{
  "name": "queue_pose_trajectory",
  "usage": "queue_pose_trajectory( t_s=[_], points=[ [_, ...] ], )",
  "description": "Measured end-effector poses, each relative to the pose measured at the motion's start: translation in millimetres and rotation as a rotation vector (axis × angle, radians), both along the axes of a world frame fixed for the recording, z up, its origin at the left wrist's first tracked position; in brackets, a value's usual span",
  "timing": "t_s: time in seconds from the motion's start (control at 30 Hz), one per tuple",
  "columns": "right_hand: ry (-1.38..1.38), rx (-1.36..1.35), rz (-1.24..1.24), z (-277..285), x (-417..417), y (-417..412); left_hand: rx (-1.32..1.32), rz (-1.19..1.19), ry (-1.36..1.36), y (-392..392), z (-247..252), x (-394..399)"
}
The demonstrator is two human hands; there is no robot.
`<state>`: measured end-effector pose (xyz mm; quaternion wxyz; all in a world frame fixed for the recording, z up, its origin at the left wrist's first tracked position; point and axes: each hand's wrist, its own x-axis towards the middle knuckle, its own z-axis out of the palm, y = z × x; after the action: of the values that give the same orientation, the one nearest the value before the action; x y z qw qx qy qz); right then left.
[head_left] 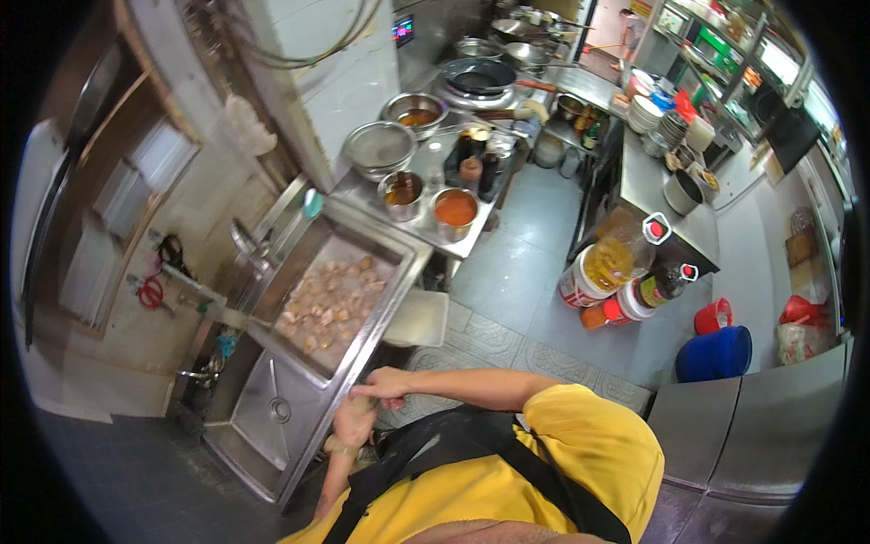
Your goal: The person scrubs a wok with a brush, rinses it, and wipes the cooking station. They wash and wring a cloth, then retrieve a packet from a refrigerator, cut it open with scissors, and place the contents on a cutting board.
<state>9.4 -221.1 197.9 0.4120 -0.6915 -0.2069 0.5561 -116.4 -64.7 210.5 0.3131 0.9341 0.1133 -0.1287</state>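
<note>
My left hand point(352, 423) and my right hand point(386, 385) meet in front of my black apron point(448, 442), beside the front rim of a stainless steel double sink point(380, 340). My left fingers are curled, and my right hand touches them from the other side. A small pale, blurred patch shows between the hands; whether it is a held object cannot be told. The farther basin holds cloudy water with many pale brown food pieces point(333, 302), perhaps meat. Bare metal and a drain point(279, 409) show in the nearer basin. A faucet point(253, 248) stands at the sink's back.
Steel pots of red sauce point(455, 211) and dark liquid point(402, 194) stand on a steel counter beyond the sink. A white tub point(421, 319) sits below the sink's right edge. An oil jug point(618, 255) rests on a bucket. Farther off is a person point(631, 34).
</note>
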Motion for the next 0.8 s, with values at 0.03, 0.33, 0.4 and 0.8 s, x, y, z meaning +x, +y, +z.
queue_pose_trajectory(
  t_s=[0.03,0.33,0.4,0.8],
  points=[
    [-0.053,0.011,-0.093,-2,10,-45,-0.208,0.099,-0.041,-52,5,26],
    [-0.123,0.389,-1.046,45,37,-399,-1.177,-0.661,0.712,-340,55,205],
    [-0.120,0.467,-1.220,58,49,-431,-1.114,-0.762,0.682,-387,58,231],
    [-0.028,0.327,-1.782,54,224,-571,-0.820,-1.042,0.400,-577,8,487]
  ],
)
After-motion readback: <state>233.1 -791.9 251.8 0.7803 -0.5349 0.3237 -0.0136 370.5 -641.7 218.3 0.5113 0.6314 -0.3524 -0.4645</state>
